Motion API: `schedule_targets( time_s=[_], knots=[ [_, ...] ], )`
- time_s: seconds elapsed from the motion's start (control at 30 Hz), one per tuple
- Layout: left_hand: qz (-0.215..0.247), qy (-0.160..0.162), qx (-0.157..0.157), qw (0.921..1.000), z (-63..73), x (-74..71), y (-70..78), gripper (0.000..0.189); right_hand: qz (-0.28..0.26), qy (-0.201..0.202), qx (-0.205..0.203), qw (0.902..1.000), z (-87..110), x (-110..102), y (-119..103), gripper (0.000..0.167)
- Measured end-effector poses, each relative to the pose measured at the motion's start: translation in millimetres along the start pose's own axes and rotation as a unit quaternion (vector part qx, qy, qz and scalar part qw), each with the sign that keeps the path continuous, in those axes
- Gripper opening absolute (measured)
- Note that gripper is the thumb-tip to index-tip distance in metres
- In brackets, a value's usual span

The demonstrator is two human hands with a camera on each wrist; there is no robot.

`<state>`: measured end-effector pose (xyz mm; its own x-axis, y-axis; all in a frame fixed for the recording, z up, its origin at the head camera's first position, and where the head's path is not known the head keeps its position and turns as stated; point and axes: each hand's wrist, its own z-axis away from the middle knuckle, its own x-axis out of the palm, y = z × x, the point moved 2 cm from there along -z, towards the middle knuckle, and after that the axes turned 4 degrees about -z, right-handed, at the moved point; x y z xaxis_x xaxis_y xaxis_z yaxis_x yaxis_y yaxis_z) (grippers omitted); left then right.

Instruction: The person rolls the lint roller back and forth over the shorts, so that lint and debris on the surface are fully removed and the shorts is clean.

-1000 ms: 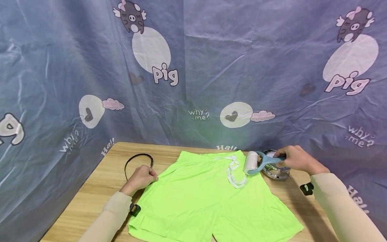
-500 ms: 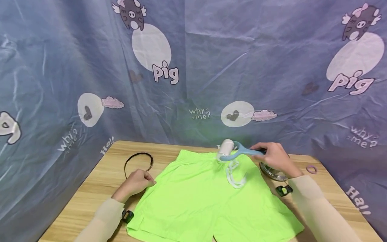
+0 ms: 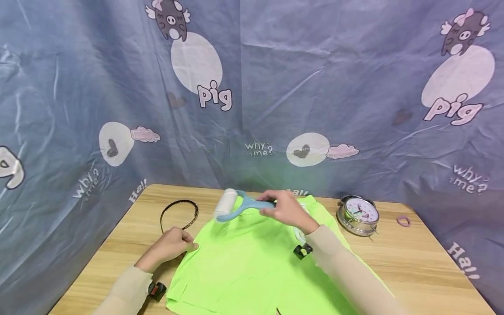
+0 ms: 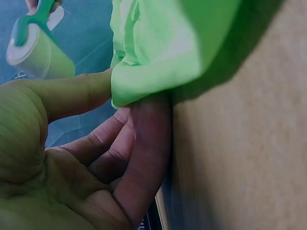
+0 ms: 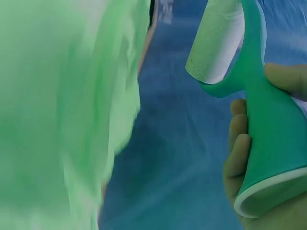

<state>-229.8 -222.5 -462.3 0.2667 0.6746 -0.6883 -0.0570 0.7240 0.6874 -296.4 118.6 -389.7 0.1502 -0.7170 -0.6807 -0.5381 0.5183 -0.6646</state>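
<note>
Neon green shorts (image 3: 244, 262) lie spread on the wooden table, their white drawstring partly hidden by my right arm. My left hand (image 3: 170, 246) pinches the left side edge of the shorts; in the left wrist view the thumb lies on top of the fabric and the index finger under it. My right hand (image 3: 286, 209) grips the blue handle of a lint roller (image 5: 273, 129). Its white roll (image 3: 225, 203) is over the upper left corner of the shorts, by the waistband. In the right wrist view, small specks show on the roll, which is held up off the cloth.
A black headband (image 3: 179, 202) lies on the table just beyond my left hand. To the right of the shorts stands a silver alarm clock (image 3: 359, 214), and farther right lies a purple hair tie (image 3: 403, 221). A patterned blue curtain (image 3: 260, 109) hangs behind the table.
My right hand has carried the lint roller leftward along the waistband, from the right corner to the left, uncovering the clock. My left hand has slid slightly down the shorts' side.
</note>
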Motion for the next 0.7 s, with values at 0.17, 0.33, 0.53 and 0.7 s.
schedule_targets(
  time_s=[0.17,0.33,0.53,0.7],
  knots=[
    [0.027,-0.017,-0.009,0.9995,-0.3,0.1,-5.9,0.017,-0.020,-0.025,-0.001,0.9995,-5.8,38,-14,0.023],
    [0.055,-0.031,-0.007,0.9980,-0.8,0.3,-8.8,0.016,-0.022,-0.040,-0.002,0.9989,-4.9,61,-19,0.020],
    [0.073,-0.027,0.005,0.9970,-2.3,-0.6,-11.4,0.014,-0.001,-0.053,-0.002,0.9986,-0.9,72,-19,0.019],
    [0.071,-0.026,0.003,0.9971,-2.9,-2.1,-10.8,0.017,0.003,-0.071,-0.003,0.9974,2.5,79,-19,0.020]
  ],
)
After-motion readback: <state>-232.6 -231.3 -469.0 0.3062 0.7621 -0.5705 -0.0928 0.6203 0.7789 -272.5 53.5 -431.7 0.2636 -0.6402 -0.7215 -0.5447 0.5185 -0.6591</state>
